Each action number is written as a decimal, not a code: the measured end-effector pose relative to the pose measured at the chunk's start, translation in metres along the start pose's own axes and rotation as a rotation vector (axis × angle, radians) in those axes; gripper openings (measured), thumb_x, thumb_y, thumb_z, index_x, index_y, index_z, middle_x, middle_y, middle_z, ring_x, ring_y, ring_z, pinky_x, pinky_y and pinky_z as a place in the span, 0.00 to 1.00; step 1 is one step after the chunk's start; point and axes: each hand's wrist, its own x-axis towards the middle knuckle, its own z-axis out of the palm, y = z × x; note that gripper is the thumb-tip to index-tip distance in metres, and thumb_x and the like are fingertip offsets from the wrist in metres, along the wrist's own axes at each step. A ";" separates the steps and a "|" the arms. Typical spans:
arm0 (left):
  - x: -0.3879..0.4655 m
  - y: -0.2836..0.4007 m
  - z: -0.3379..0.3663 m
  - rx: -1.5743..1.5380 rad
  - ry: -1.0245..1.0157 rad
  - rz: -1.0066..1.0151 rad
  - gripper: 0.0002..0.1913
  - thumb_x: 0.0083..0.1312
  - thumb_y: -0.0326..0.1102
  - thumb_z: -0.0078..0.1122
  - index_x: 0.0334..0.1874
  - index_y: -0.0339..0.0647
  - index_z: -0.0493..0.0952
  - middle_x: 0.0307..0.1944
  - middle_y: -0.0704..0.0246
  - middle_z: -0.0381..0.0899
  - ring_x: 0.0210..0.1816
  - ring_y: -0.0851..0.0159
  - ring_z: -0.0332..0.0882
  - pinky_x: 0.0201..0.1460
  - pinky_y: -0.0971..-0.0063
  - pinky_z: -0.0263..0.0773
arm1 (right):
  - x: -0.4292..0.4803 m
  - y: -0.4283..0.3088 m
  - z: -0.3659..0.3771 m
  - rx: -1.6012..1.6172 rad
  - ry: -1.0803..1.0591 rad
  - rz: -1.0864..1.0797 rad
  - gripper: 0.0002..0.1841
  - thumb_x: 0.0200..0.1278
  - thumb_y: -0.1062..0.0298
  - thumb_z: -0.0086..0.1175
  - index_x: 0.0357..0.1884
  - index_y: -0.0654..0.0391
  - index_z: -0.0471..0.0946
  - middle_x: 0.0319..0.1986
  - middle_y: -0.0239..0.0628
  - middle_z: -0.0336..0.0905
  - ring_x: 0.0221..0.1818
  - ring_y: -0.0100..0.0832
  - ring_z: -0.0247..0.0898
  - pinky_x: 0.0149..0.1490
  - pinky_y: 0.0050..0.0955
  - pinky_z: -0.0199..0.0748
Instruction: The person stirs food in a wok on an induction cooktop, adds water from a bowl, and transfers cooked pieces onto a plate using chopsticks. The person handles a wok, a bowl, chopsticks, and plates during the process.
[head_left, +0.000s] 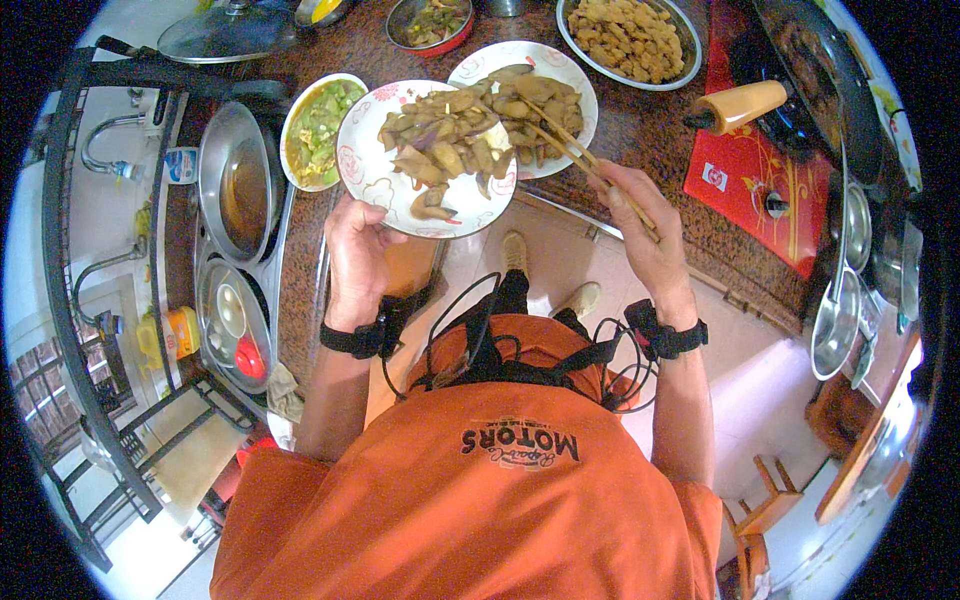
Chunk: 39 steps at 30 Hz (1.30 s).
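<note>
My left hand (356, 259) grips the near left rim of a white patterned plate (360, 161), holding it up over the counter's edge. Cooked eggplant pieces (442, 142) lie on that plate. Behind it and partly covered by it, a second patterned plate (480, 64) rests on the counter with more cooked eggplant (555, 105). My right hand (641, 217) holds a pair of wooden chopsticks (574, 154), and their tips reach the food on the second plate. A bowl of green vegetable soup (324, 131) stands left of the held plate.
A metal bowl of fried pieces (630, 37) and a red bowl (431, 30) stand at the back. On the right, a wok's wooden handle (742, 105) juts over the red stove (757, 195). The double sink (281, 247) on the left holds metal basins. A glass lid (225, 34) lies back left.
</note>
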 end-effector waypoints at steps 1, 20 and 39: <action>0.001 0.001 -0.001 -0.001 -0.016 -0.002 0.19 0.53 0.38 0.51 0.47 0.38 0.74 0.43 0.69 0.81 0.38 0.70 0.77 0.31 0.78 0.72 | 0.001 -0.003 0.000 0.019 0.007 0.007 0.14 0.67 0.71 0.50 0.52 0.63 0.75 0.45 0.43 0.78 0.50 0.37 0.74 0.55 0.30 0.69; 0.000 0.007 0.012 -0.003 -0.085 -0.097 0.20 0.54 0.39 0.51 0.48 0.38 0.74 0.42 0.69 0.81 0.36 0.70 0.78 0.32 0.79 0.74 | 0.009 -0.042 0.031 -0.135 -0.263 -0.327 0.19 0.63 0.75 0.51 0.58 0.63 0.71 0.54 0.48 0.73 0.56 0.47 0.70 0.59 0.37 0.69; 0.011 0.016 0.029 -0.074 -0.040 -0.038 0.19 0.54 0.33 0.47 0.46 0.32 0.74 0.38 0.64 0.81 0.30 0.71 0.77 0.27 0.81 0.74 | 0.008 -0.034 0.026 -0.116 -0.215 -0.230 0.21 0.61 0.80 0.49 0.58 0.63 0.72 0.51 0.50 0.74 0.54 0.47 0.72 0.58 0.36 0.69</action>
